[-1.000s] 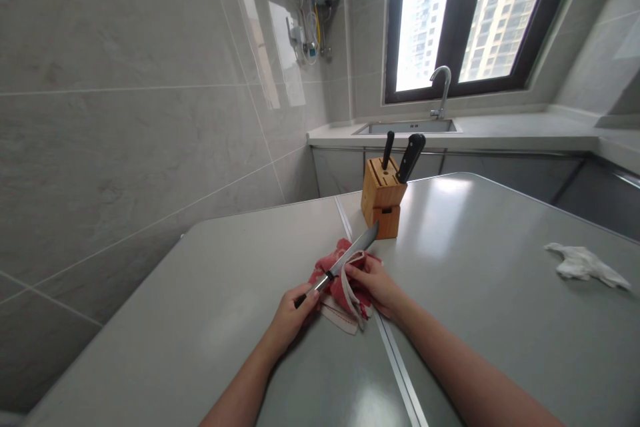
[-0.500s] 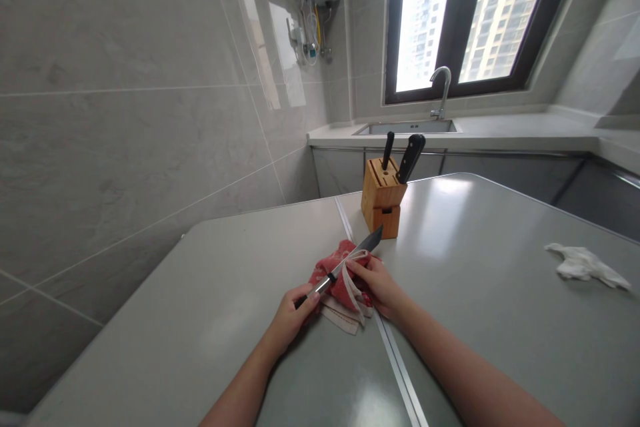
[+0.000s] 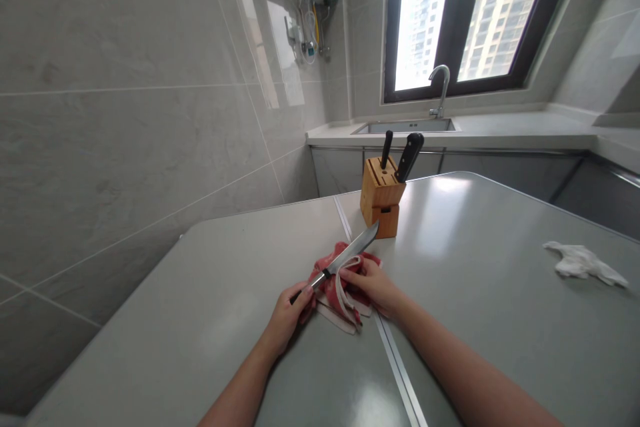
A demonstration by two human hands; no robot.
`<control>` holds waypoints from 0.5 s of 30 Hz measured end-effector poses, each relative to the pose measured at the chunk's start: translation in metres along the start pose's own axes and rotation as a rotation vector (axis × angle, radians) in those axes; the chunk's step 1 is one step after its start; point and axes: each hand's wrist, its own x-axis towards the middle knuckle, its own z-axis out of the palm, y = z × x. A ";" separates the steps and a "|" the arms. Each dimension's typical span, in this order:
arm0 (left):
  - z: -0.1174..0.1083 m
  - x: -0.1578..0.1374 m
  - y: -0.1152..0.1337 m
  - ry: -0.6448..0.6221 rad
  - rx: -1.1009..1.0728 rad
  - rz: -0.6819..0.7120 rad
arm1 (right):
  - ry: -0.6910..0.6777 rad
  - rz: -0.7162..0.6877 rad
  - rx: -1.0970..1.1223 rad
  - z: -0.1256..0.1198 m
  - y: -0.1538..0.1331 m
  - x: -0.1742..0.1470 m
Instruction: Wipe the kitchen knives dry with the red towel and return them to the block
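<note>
A long knife (image 3: 353,247) with a metal and black handle points away to the upper right. My left hand (image 3: 287,315) is closed around its handle. My right hand (image 3: 373,285) grips a red towel (image 3: 336,293) with a white edge, beside and partly under the blade. Part of the towel hangs below the knife toward the table. The blade's tip lies in front of the wooden knife block (image 3: 384,193) in the view; whether they touch I cannot tell.
Two black-handled knives, one with a large handle (image 3: 410,157), stand in the block. A crumpled white cloth (image 3: 584,263) lies on the right of the grey table (image 3: 240,267). A metal strip (image 3: 395,353) crosses the tabletop. Behind are a counter with a sink (image 3: 407,127) and faucet (image 3: 441,88).
More of the blade's flat side shows, and its tip is slightly left of before. My right hand has shifted a little left with the towel, whose folds have changed.
</note>
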 end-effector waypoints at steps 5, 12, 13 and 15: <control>-0.001 0.001 0.000 0.002 -0.012 -0.004 | -0.018 0.003 -0.031 0.004 -0.005 -0.003; 0.000 0.000 0.000 0.026 -0.023 0.004 | 0.087 0.013 0.122 -0.001 -0.001 0.001; 0.000 0.000 0.000 0.033 -0.027 0.006 | 0.112 0.023 0.149 -0.001 -0.001 0.002; 0.000 0.000 0.000 0.044 -0.033 0.007 | 0.150 0.044 0.208 -0.001 -0.003 0.003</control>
